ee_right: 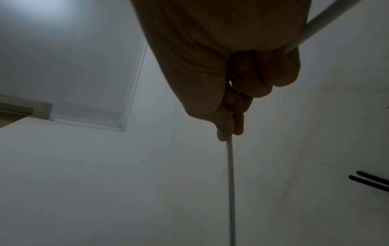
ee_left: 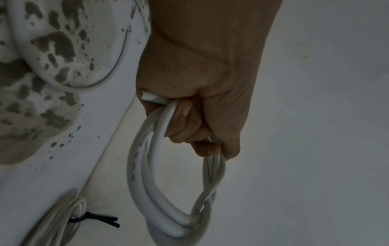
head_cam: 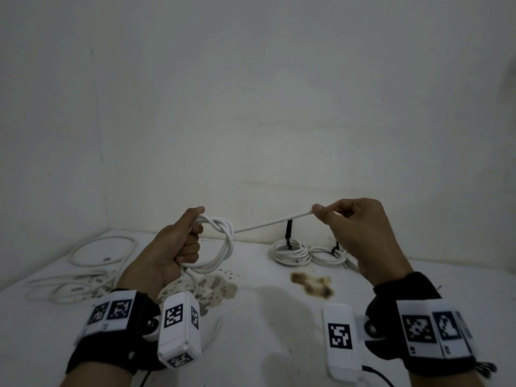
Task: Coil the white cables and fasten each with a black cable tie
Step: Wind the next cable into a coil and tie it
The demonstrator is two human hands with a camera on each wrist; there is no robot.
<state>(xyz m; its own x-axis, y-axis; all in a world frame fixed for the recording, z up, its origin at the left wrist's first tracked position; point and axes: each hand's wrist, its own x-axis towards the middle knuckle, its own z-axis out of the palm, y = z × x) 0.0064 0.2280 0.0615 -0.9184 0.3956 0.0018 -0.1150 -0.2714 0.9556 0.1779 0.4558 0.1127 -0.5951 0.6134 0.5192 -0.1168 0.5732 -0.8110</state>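
My left hand [head_cam: 184, 244] is held above the white table and grips a coil of white cable [head_cam: 223, 241] of a few loops; the left wrist view shows the same coil [ee_left: 168, 183] hanging from the curled fingers of that left hand [ee_left: 195, 103]. From the coil a straight run of cable [head_cam: 270, 223] stretches right to my right hand [head_cam: 349, 227], which pinches it between thumb and forefinger. In the right wrist view the right hand [ee_right: 229, 116] pinches the cable strand [ee_right: 231, 183], which also passes behind the palm.
Two coiled white cables [head_cam: 291, 252] [head_cam: 328, 255] with black ties [head_cam: 289, 229] lie at the back right of the table [head_cam: 279, 317]. Loose white cables [head_cam: 83, 272] sprawl at the left. Brown stains [head_cam: 312, 283] mark the tabletop. A wall rises close behind.
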